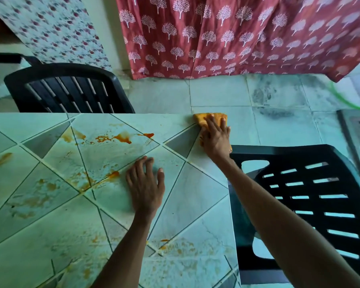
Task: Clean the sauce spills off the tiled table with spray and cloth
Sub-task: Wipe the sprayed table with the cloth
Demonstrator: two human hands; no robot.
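The pale green tiled table (195, 204) fills the lower left of the head view. Orange sauce spills (116, 138) streak its far middle, with more smears at the left and near the front edge. My right hand (215, 138) lies flat with straight fingers on a yellow-orange cloth (202, 118), pressing it onto the table's far right corner. My left hand (146, 185) rests palm down on the tiles, fingers spread, just right of a sauce smear (112, 175). No spray bottle is in view.
A black plastic chair (71, 90) stands behind the table's far edge. Another black chair (310, 194) stands against the table's right side, under my right forearm. A red curtain (227, 36) hangs beyond over the tiled floor (279, 121).
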